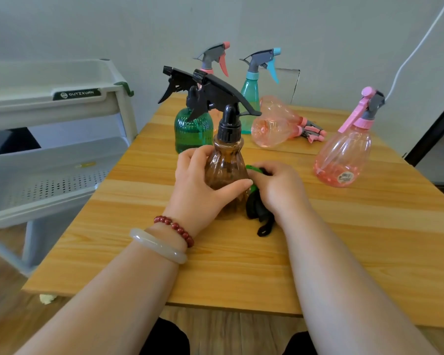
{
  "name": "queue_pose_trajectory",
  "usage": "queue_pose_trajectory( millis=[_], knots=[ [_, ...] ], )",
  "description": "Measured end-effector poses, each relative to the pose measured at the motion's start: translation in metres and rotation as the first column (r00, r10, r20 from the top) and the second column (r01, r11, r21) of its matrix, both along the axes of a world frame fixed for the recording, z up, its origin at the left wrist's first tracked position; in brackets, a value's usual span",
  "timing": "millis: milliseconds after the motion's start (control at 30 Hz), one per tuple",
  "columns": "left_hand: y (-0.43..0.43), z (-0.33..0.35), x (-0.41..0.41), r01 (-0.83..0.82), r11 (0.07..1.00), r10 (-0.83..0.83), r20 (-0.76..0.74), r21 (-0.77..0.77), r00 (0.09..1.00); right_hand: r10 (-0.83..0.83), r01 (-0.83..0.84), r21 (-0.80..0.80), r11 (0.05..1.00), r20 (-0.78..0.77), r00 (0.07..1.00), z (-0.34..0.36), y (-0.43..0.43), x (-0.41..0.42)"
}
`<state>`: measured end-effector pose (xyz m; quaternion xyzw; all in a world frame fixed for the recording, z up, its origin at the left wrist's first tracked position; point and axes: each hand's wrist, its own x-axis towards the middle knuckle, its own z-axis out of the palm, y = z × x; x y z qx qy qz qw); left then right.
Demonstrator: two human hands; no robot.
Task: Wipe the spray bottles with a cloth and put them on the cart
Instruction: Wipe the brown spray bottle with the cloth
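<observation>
Head view: left hand wraps the brown bottle upright on the table; right hand presses a bunched cloth against it; hard rubbing could tip it

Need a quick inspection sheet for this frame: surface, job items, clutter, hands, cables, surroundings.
Surface: wooden table, bare in front.
Job's things: brown bottle upright; green bottle, teal bottle, pink bottle upright; two peach bottles lying down; dark cloth.
Clutter: nothing seen.
Grippers: left hand grips the brown bottle; right hand presses the cloth to it.
Cables: white cable on the wall.
Surroundings: grey cart left of the table, no bottles visible on it.
</observation>
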<state>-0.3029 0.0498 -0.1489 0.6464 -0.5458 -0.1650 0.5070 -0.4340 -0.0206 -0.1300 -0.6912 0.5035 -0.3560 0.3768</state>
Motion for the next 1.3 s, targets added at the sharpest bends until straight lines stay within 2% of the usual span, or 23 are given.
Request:
queue_pose_trajectory(
  millis=[33, 67, 133, 167, 200, 233, 300, 367, 433, 467, 533, 600, 667, 733, 800, 833, 867, 933, 1000, 1067, 1167, 1233, 1300],
  knots=[
    [0.000, 0.001, 0.001, -0.005, 1.000, 0.005, -0.003, -0.006, 1.000, -0.026, 0.026, -0.009, 1.000, 0.021, 0.999, 0.000, 0.001, 0.000],
    [0.001, 0.002, 0.001, -0.003, 1.000, 0.003, 0.001, -0.018, 1.000, -0.041, 0.043, -0.019, 0.999, 0.125, 0.991, 0.001, 0.003, 0.001],
    [0.002, 0.004, 0.003, 0.025, 0.999, -0.024, 0.011, -0.038, 1.000, -0.004, 0.006, -0.003, 1.000, 0.472, 0.882, 0.006, 0.010, 0.002],
    [0.003, 0.005, 0.003, 0.048, 0.998, -0.048, -0.001, -0.040, 0.999, 0.041, -0.041, -0.012, 0.999, 0.590, 0.806, 0.009, 0.012, 0.002],
    [0.004, 0.005, 0.003, 0.076, 0.996, -0.077, -0.028, -0.041, 0.997, 0.087, -0.075, -0.044, 0.996, 0.617, 0.783, 0.010, 0.013, 0.002],
    [0.004, 0.004, 0.002, 0.098, 0.994, -0.101, -0.059, -0.040, 0.993, 0.107, -0.077, -0.076, 0.994, 0.562, 0.820, 0.010, 0.013, 0.002],
    [0.004, 0.004, 0.001, 0.108, 0.994, -0.109, -0.085, -0.021, 0.990, 0.068, -0.034, -0.113, 0.993, 0.310, 0.948, 0.006, 0.009, 0.001],
    [0.004, 0.003, 0.001, 0.110, 0.994, -0.110, -0.095, -0.006, 0.989, -0.001, 0.005, -0.030, 1.000, 0.123, 0.992, 0.003, 0.006, 0.000],
    [0.004, 0.002, 0.000, 0.097, 0.995, -0.098, -0.066, -0.014, 0.993, -0.051, 0.043, 0.056, 0.998, 0.146, 0.988, 0.002, 0.004, 0.000],
    [0.003, 0.001, 0.001, 0.073, 0.997, -0.073, -0.019, -0.019, 0.997, -0.059, 0.045, 0.064, 0.997, 0.241, 0.969, 0.003, 0.005, -0.001],
    [0.002, 0.000, 0.001, 0.017, 1.000, -0.016, 0.048, -0.021, 0.999, -0.014, -0.008, 0.042, 0.999, 0.497, 0.868, 0.007, 0.007, 0.000],
    [0.002, 0.001, 0.001, 0.003, 1.000, -0.001, 0.051, -0.024, 0.999, 0.099, -0.117, -0.014, 0.993, 0.630, 0.770, 0.011, 0.010, 0.001],
    [0.003, 0.002, 0.003, 0.008, 0.999, -0.005, 0.056, -0.040, 0.998, 0.147, -0.154, -0.032, 0.988, 0.531, 0.835, 0.010, 0.011, 0.001],
    [0.004, 0.004, 0.004, -0.002, 0.999, 0.004, 0.027, -0.045, 1.000, 0.088, -0.089, -0.010, 0.996, 0.312, 0.946, 0.005, 0.006, 0.000],
    [0.004, 0.005, 0.005, -0.003, 0.999, 0.001, -0.061, -0.034, 0.998, 0.022, -0.023, 0.009, 1.000, 0.125, 0.992, 0.001, 0.002, 0.000],
    [0.004, 0.004, 0.005, -0.001, 1.000, -0.002, -0.097, -0.029, 0.995, -0.001, 0.000, 0.006, 1.000, 0.088, 0.996, 0.000, 0.002, 0.000],
    [0.004, 0.004, 0.004, 0.002, 1.000, -0.005, -0.112, -0.026, 0.994, -0.014, 0.015, -0.004, 1.000, 0.108, 0.994, -0.002, 0.001, 0.000],
    [0.003, 0.003, 0.003, 0.027, 1.000, -0.028, -0.104, -0.015, 0.994, -0.007, 0.009, -0.006, 1.000, 0.262, 0.965, -0.001, 0.004, 0.002],
    [0.003, 0.003, 0.001, 0.058, 0.998, -0.057, -0.077, 0.004, 0.995, 0.066, -0.057, -0.035, 0.998, 0.447, 0.892, 0.002, 0.006, 0.004],
    [0.001, 0.000, -0.001, 0.058, 0.998, -0.058, -0.029, 0.012, 0.998, 0.156, -0.129, -0.088, 0.988, 0.519, 0.840, 0.004, 0.009, 0.004],
    [-0.001, -0.001, -0.001, 0.047, 0.999, -0.046, 0.024, -0.006, 0.999, 0.207, -0.189, -0.084, 0.978, 0.364, 0.908, 0.008, 0.014, 0.004],
    [0.000, 0.001, 0.000, 0.031, 0.999, -0.030, 0.042, -0.018, 0.999, 0.144, -0.151, 0.016, 0.988, 0.212, 0.967, 0.008, 0.015, 0.005],
    [0.001, 0.002, 0.002, 0.023, 0.999, -0.022, 0.036, -0.029, 0.999, 0.087, -0.104, 0.108, 0.989, 0.152, 0.984, 0.007, 0.014, 0.006]
  ],
)
